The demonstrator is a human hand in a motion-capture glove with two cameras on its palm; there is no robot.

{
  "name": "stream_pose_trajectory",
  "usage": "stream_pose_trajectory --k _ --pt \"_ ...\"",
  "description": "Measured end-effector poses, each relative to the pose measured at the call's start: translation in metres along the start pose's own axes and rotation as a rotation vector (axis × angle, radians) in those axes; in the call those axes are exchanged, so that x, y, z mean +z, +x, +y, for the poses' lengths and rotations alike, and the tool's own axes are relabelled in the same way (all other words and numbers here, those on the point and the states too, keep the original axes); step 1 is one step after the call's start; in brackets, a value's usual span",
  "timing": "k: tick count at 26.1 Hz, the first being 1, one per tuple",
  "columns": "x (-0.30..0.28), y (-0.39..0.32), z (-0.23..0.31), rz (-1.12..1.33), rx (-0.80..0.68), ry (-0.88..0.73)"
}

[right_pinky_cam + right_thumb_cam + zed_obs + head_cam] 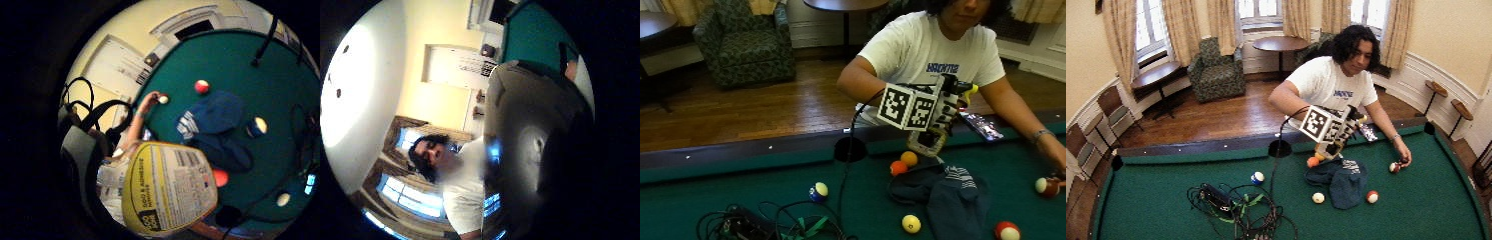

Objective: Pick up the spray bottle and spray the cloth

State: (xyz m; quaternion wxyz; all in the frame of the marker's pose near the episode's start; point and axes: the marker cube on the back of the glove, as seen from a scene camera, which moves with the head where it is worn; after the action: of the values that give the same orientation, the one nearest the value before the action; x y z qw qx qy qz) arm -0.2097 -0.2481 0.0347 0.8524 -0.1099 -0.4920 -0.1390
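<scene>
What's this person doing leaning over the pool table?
A person at a green pool table holds a spray bottle up in the gloved right hand, above a dark blue cloth lying on the felt. The bottle's yellow label fills the little finger side palm view. The bare left hand rests on a red and white ball near the rail. Several other balls lie around the cloth.

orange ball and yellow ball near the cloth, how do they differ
The orange ball lies against the dark blue cloth, under the raised spray bottle; the pale yellow ball lies apart from the cloth, nearer the camera. Orange is deeper in colour. Both rest on the green table.
</scene>
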Motion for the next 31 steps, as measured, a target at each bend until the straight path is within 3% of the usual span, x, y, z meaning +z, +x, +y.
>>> stream_pose_trajectory --k 7,19,31 --pt "0.032 -0.009 0.001 -0.117 -0.081 0.041" --pt "0.140 -0.004 -0.093 -0.271 -0.120 0.023" --pt "0.228 0.063 -0.146 -0.145 -0.153 0.120"
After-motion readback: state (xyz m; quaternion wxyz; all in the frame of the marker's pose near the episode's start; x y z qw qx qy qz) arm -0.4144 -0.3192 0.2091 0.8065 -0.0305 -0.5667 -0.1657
